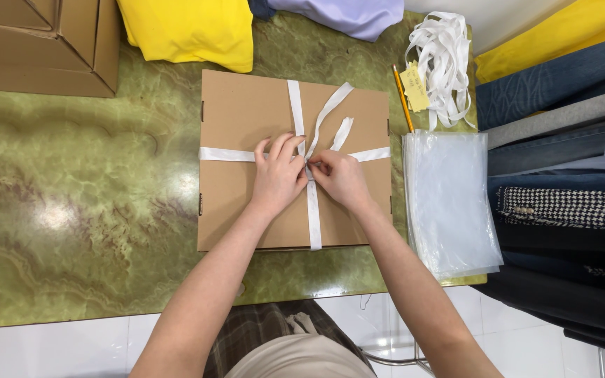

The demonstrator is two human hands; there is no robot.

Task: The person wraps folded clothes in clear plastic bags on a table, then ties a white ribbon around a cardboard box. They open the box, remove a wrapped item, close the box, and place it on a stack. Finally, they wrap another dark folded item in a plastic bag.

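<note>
A flat brown cardboard box [246,112] lies on the green marbled table [71,210]. A white ribbon [314,217] crosses it lengthwise and widthwise, meeting near the middle. My left hand [276,175] and my right hand [339,178] sit side by side on the crossing, fingertips pinching the ribbon there. Two loose ribbon ends [334,112] trail up and to the right from the crossing.
A stack of clear plastic bags [449,203] lies right of the box, with a pencil [402,98], a yellow tag and a bundle of white ribbon [446,63] above it. Folded fabrics [561,182] pile at the right. Yellow cloth [190,31] and a larger carton [36,45] are at the back.
</note>
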